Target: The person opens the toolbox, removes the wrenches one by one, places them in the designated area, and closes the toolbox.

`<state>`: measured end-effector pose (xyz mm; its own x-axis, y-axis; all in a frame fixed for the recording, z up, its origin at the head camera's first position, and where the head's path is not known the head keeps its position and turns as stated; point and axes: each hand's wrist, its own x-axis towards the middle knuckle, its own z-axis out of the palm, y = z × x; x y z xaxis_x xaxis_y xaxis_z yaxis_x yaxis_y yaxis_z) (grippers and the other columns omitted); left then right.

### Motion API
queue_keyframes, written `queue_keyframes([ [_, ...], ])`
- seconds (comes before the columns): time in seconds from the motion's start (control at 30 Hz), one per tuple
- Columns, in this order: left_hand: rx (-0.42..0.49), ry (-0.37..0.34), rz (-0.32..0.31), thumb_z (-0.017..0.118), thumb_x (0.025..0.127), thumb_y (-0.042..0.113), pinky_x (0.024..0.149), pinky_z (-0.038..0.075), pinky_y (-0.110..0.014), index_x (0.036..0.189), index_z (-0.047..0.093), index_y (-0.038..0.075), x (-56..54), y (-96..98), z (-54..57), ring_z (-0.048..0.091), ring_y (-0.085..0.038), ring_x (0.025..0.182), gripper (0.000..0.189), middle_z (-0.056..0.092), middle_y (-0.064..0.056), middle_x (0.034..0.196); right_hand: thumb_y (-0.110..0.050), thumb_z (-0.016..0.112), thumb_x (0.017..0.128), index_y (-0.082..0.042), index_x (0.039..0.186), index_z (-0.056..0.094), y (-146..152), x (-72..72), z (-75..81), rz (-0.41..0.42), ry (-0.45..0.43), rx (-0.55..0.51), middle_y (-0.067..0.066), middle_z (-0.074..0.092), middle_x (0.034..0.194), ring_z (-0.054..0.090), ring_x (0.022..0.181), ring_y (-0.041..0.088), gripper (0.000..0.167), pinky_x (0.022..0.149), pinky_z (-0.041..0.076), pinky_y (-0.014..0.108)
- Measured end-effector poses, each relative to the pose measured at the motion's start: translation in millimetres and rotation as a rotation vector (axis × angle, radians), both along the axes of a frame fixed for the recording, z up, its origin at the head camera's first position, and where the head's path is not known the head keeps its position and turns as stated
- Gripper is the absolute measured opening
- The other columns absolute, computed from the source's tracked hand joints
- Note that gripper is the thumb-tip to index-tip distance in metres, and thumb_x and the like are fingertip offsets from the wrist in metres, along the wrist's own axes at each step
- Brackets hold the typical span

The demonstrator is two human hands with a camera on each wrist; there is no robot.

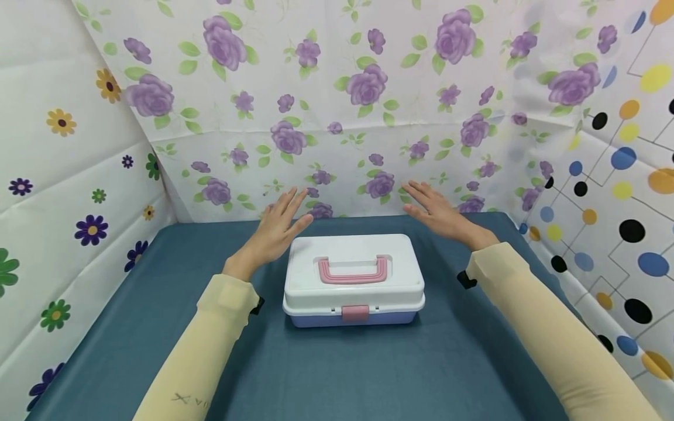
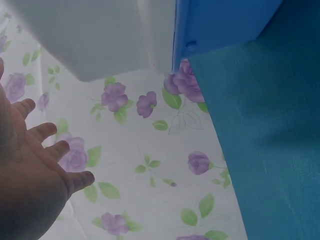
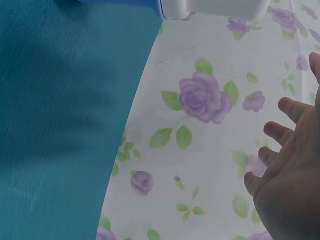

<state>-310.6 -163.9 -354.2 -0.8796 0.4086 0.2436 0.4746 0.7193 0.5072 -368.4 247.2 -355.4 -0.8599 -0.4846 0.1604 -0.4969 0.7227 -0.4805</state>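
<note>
A lidded storage box (image 1: 305, 266) stands on the table, with a white lid, a blue-purple base, a pink carrying handle (image 1: 353, 279) folded flat on top and a pink front latch (image 1: 355, 313). The lid is closed. My left hand (image 1: 274, 229) hovers by its left back corner with straight, spread fingers. On the other side, my right hand (image 1: 439, 213) is raised beyond the right back corner, fingers extended. Neither hand holds anything. Both wrist views show part of the box, apart from the left hand (image 2: 35, 170) and right hand (image 3: 290, 165).
A dark teal cloth (image 1: 353, 374) covers the table. Behind it hangs a white sheet with purple roses (image 1: 367, 86). Flower-printed sheeting (image 1: 63, 123) borders the left side, and dotted sheeting (image 1: 621, 193) the right.
</note>
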Motion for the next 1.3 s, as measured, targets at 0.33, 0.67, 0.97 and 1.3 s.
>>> queue_keyframes([
  [0.33, 0.061, -0.091, 0.005, 0.035, 0.111, 0.056, 0.12, 0.003, -0.074, 0.169, 0.006, 0.023, 15.1, -5.9, -8.1, 0.0, -0.042, 0.159, 0.074, -0.002, -0.013, 0.174, -0.05, 0.042, 0.111, -0.016, 0.168, 0.019, -2.0, 8.6, 4.5, 0.019, 0.009, -0.015, 0.013, 0.008, 0.174, -0.004, 0.159, 0.038, 0.07, 0.122, 0.002, 0.071],
  [0.67, 0.094, -0.179, 0.02, 0.04, 0.111, 0.054, 0.118, 0.014, -0.076, 0.169, 0.003, 0.022, 37.1, -4.7, -14.9, 0.005, -0.048, 0.157, 0.077, -0.003, -0.017, 0.173, -0.038, 0.049, 0.112, -0.014, 0.167, 0.022, -25.7, 34.3, 22.5, 0.157, 0.051, 0.016, 0.014, 0.011, 0.174, -0.002, 0.16, 0.038, 0.066, 0.124, 0.0, 0.068],
  [0.97, 0.116, -0.292, 0.05, 0.04, 0.109, 0.059, 0.118, 0.016, -0.074, 0.169, 0.001, 0.016, 59.9, -2.6, -14.0, 0.005, -0.049, 0.156, 0.083, -0.004, -0.022, 0.172, -0.044, 0.05, 0.11, -0.018, 0.168, 0.022, -43.5, 46.6, 24.3, 0.223, 0.055, 0.028, 0.011, 0.013, 0.174, 0.002, 0.16, 0.037, 0.069, 0.125, 0.002, 0.065],
  [1.3, 0.11, -0.379, 0.053, 0.04, 0.109, 0.058, 0.121, 0.013, -0.07, 0.166, -0.005, 0.002, 69.7, -3.9, -11.3, 0.003, -0.049, 0.156, 0.091, -0.001, -0.029, 0.17, -0.048, 0.052, 0.109, -0.02, 0.167, 0.023, -52.0, 59.5, 21.9, 0.321, 0.084, 0.037, 0.005, 0.012, 0.174, 0.006, 0.16, 0.031, 0.072, 0.125, 0.009, 0.065],
])
